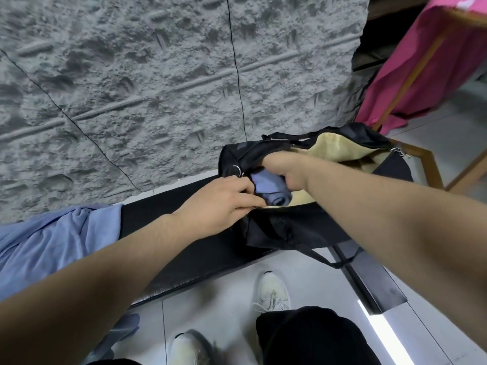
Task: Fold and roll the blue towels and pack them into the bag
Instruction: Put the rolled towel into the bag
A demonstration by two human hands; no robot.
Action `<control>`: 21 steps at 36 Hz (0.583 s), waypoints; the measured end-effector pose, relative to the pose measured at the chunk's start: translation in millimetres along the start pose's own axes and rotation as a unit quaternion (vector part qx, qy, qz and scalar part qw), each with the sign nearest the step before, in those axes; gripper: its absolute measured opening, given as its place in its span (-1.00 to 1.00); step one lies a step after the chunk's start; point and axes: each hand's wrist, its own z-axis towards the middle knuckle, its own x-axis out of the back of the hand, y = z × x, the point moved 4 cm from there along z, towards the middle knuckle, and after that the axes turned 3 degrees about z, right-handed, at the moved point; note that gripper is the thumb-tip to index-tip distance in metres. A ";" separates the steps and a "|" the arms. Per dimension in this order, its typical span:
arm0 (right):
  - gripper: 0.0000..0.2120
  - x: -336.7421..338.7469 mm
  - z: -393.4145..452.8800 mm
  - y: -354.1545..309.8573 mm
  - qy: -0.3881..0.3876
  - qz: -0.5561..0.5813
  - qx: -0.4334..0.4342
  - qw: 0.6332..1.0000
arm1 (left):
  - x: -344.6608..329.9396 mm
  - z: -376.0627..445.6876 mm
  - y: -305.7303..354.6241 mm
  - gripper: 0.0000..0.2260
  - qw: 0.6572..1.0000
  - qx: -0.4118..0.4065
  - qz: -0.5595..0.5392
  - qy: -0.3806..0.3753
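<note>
On the near left of the long black padded bench (184, 248), a loose pale-blue towel (52, 241) waits. Farther right, the left hand (218, 204) pinches open the black fabric bag with cream lining (284, 227); the right hand (286, 168), grip curled round the rolled blue towel (266, 184), pushes it inside, roll end facing near.

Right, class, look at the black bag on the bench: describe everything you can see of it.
The black bag is soft, thin fabric with a pale yellow lining, a metal ring near its rim and a strap hanging over the edge of the black bench. It lies slumped on the bench, mouth open. The left hand holds the near rim; the right hand reaches inside, pushing a rolled blue towel in.
</note>
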 end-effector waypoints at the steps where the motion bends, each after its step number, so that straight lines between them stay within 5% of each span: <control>1: -0.66 -6.2 2.3 4.8 -0.012 0.042 -0.020 0.999 | -1.2 0.6 -0.3 -0.70 1.000 0.003 -0.009 0.002; 3: -0.66 -15.6 9.9 11.0 -0.027 0.077 -0.021 0.996 | -3.4 -0.4 -1.3 -0.71 1.000 0.002 -0.015 0.006; 10: -0.70 -22.3 23.2 17.7 0.096 -0.104 0.026 0.990 | -2.6 -8.6 -2.1 -0.77 0.999 0.008 -0.028 0.022; 12: -0.78 -27.9 19.8 14.4 0.101 -0.205 0.020 0.973 | 1.7 -8.0 -1.7 -0.77 0.999 0.020 -0.040 0.026; 17: -0.55 -30.2 25.4 12.1 0.096 -0.430 0.048 0.896 | 7.7 -4.7 -5.3 -0.84 0.999 0.048 0.023 0.002; 21: -0.53 -41.0 11.6 1.9 0.086 -0.457 0.104 0.879 | 10.3 -12.5 -11.1 -0.83 0.989 0.071 0.111 0.064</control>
